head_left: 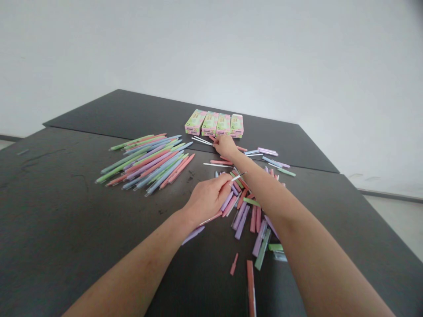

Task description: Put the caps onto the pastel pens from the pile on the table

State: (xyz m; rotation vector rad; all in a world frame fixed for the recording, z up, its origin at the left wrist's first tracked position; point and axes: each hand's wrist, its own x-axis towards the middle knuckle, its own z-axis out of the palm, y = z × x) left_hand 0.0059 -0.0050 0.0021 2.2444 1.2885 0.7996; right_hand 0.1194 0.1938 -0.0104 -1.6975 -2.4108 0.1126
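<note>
My left hand (209, 198) is closed around a thin white pen refill (238, 176), whose dark tip points right and up. It hovers just left of a loose heap of pen parts (243, 218), coloured barrels and caps in purple, pink, red and green. Farther out, my right hand (226, 146) has its fingers pinched at the ends of white pen refills (202, 141) fanning out to the left. My right forearm crosses over part of the heap and hides it.
Pastel pens (148, 163) lie in a large pile on the left of the dark table (66, 185). Several pink and green boxes (209, 123) stand in a row at the back. More pen parts (274, 162) lie right of my arm, and a red barrel (251, 286) near the front.
</note>
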